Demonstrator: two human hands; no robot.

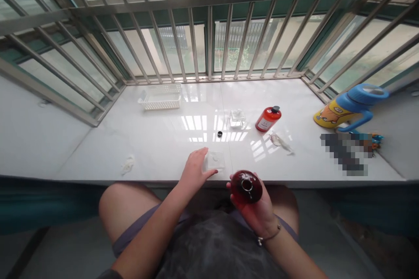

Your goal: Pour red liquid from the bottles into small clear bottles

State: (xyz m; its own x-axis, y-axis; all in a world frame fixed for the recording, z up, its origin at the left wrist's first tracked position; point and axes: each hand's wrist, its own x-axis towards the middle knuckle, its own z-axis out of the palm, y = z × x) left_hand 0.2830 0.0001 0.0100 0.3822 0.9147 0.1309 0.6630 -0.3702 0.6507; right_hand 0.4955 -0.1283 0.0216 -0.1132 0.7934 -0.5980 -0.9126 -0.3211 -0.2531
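While the right hand [253,209] held a red bottle [246,186] tilted up, its uncapped mouth facing the camera, the left hand [194,172] lay flat on the corner of a clear square piece [216,160] at the near edge of the bench [98,157]. The right grip was cupped around the bottle's body, with the fingers curled beneath it. The left grip was wide, with the fingers spread and not closed on anything.

Farther up the bench, just left of center, lay a small black cap [220,134]. An orange bottle [268,118] with a black top stood to its right, beside a small clear box [236,118]. A white basket [160,98] sat at the upper left of the frame, and crumpled white scraps [127,165] lay at the left.

Glare on the bench and the clear pieces hid their edges, so their material could not be confirmed. The fingers covered part of the red bottle, and its contents could not be made out. A pixelated patch [343,153] at the right of the frame obscured whatever lay there.
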